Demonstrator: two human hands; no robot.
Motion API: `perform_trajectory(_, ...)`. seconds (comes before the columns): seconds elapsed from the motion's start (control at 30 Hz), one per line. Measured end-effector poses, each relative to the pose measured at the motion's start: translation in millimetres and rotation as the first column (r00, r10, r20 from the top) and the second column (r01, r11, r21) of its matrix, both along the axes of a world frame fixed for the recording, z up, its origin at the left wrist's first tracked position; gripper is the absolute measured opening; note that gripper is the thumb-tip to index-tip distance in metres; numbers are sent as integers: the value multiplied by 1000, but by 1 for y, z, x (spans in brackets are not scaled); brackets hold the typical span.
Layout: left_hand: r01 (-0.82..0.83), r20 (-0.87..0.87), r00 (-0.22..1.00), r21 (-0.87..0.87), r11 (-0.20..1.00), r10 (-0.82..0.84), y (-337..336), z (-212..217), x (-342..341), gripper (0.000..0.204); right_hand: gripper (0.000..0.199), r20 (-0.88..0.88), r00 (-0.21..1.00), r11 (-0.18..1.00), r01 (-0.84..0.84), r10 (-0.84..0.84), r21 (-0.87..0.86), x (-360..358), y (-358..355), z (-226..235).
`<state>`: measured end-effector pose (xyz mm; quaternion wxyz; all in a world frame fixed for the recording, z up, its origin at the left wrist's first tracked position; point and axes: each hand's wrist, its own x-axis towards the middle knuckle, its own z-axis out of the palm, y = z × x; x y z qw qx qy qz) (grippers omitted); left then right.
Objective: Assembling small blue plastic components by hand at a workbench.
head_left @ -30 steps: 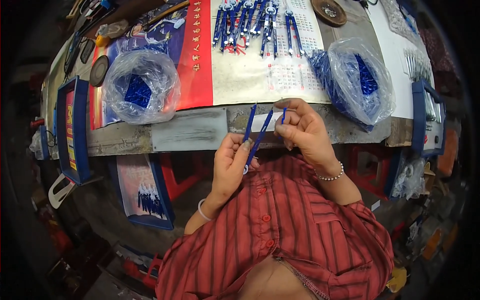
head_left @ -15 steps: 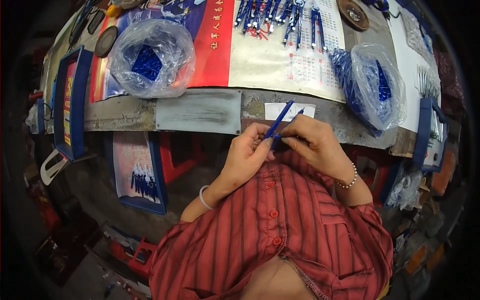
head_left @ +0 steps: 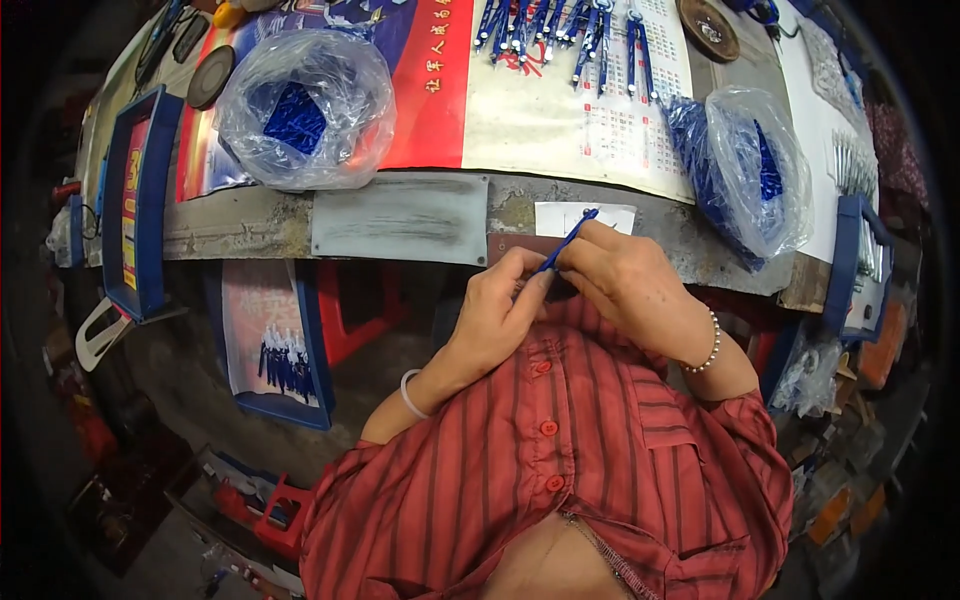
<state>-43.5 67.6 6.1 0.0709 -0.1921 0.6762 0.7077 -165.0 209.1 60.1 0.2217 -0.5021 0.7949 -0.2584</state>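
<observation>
Just in front of the table edge, my two hands meet around a blue drawing compass (head_left: 568, 242). My left hand (head_left: 498, 308) pinches its lower part between thumb and fingers. Higher up, the curled fingers of my right hand (head_left: 635, 280) close on the compass and hide much of it. The two legs now lie almost together, tilted up to the right. Past my hands, several blue compasses (head_left: 601, 45) with pale metal ends lie on the calendar sheet (head_left: 635, 140).
Clear plastic bags of blue parts stand left (head_left: 365, 125) and right (head_left: 790, 190) on the table. A blue-rimmed tray (head_left: 152, 225) leans at the left edge; another tray (head_left: 322, 390) below holds blue pieces. Thin metal pieces (head_left: 855, 165) lie far right. A round dish (head_left: 722, 45) sits behind.
The two blue legs, spread apart before, have come together. My right hand has moved up along the compass and covers more of it. My left hand has stayed nearly in place.
</observation>
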Motion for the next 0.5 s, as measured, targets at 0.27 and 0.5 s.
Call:
perform_trajectory(0.27, -235, -2, 971, 139, 962, 238, 9, 17, -7, 14, 59, 78, 873, 769, 463, -481, -441, 3, 6, -11)
perform_trajectory(0.5, -135, -166, 972, 173, 976, 164, 14, 5, -3, 9, 26, 914, 376, 608, 765, -152, -214, 30, -2, -50)
